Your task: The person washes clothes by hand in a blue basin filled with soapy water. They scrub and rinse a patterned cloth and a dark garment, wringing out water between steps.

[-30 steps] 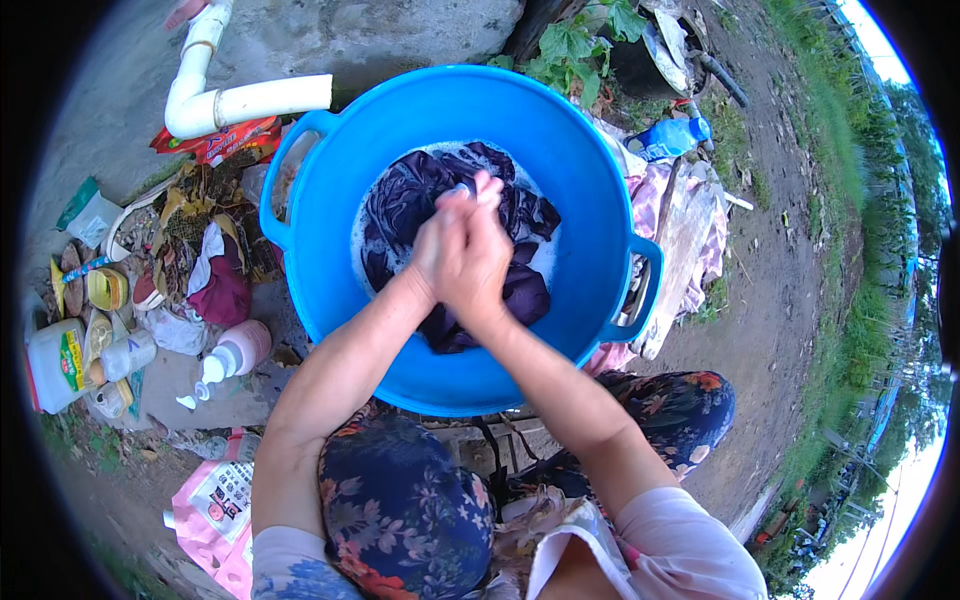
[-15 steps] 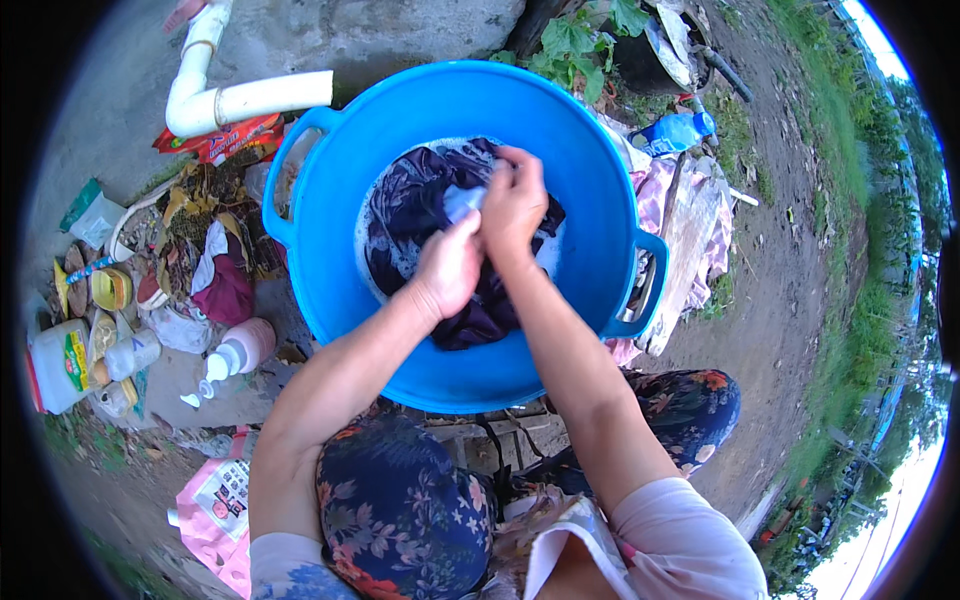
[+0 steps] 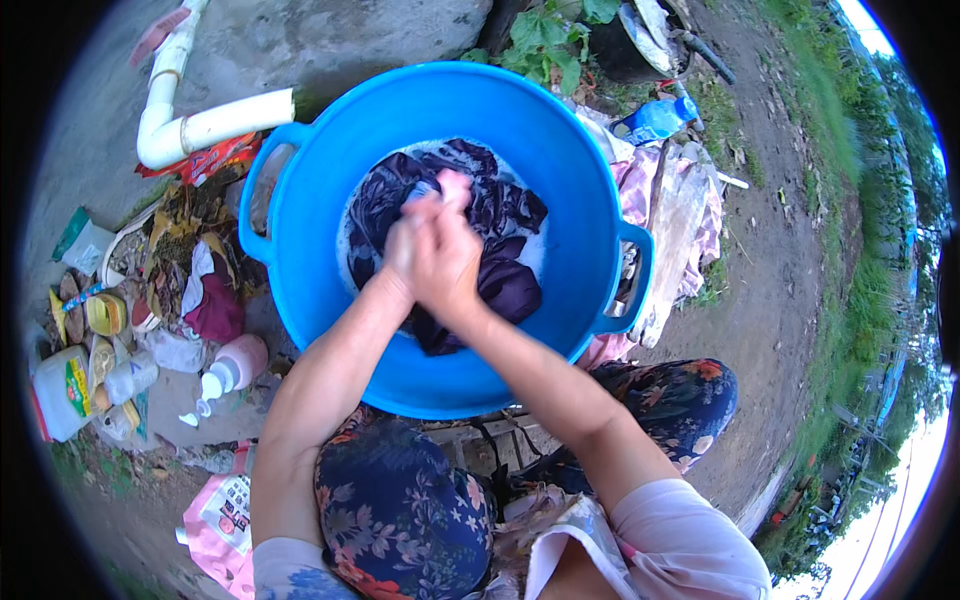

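A wet, dark purple garment [image 3: 508, 285] lies bunched in suds in the blue tub [image 3: 575, 190]. My left hand [image 3: 402, 245] and my right hand [image 3: 447, 262] press together over the middle of it, fingers closed and smeared by motion. At the fingertips shows a small pale blue patch [image 3: 424, 189], which looks like part of the cloth; its exact kind is hard to make out. The right hand overlaps the left and hides most of what lies between the palms.
A white pipe [image 3: 225, 122] juts toward the tub's left handle. On the left ground stand a pink bottle [image 3: 238, 362], a clear jug [image 3: 62, 392] and a pink pouch [image 3: 220, 525]. A blue bottle [image 3: 655, 120] and a wooden board [image 3: 682, 215] lie to the right.
Both hands have shifted left together, the right one now overlapping the left more. The pale blue patch shows less. The whole view has moved slightly.
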Demonstrator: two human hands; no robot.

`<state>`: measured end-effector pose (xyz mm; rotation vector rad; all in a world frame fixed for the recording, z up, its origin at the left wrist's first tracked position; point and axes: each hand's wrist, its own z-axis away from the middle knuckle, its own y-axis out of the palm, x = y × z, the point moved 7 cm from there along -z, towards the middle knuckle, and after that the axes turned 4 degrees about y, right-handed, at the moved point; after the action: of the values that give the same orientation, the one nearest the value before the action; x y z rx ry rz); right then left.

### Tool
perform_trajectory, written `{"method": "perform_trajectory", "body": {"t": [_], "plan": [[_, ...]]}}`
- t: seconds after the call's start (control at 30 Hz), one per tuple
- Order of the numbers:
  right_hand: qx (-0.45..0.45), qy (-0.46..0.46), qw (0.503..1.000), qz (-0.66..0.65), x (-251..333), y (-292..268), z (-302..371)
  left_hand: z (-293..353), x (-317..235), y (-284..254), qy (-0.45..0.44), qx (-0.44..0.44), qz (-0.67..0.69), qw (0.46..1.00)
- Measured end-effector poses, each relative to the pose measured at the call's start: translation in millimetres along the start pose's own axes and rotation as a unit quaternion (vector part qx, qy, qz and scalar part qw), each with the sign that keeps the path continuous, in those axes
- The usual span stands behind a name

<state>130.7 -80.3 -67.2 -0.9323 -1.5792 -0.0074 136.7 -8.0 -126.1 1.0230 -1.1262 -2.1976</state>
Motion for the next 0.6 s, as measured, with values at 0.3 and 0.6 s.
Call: {"method": "perform_trajectory", "body": {"t": [0.3,0.6], "plan": [[-0.018,0.085,0.996,0.006,-9.2,-15.0,-30.6,5.3,2.1,10.4,-0.011,0.106,0.028,0.994],[0.06,-0.033,0.994,-0.085,9.1,6.1,15.3,-9.2,-18.2,10.1,0.023,0.044,0.004,0.999]]}}
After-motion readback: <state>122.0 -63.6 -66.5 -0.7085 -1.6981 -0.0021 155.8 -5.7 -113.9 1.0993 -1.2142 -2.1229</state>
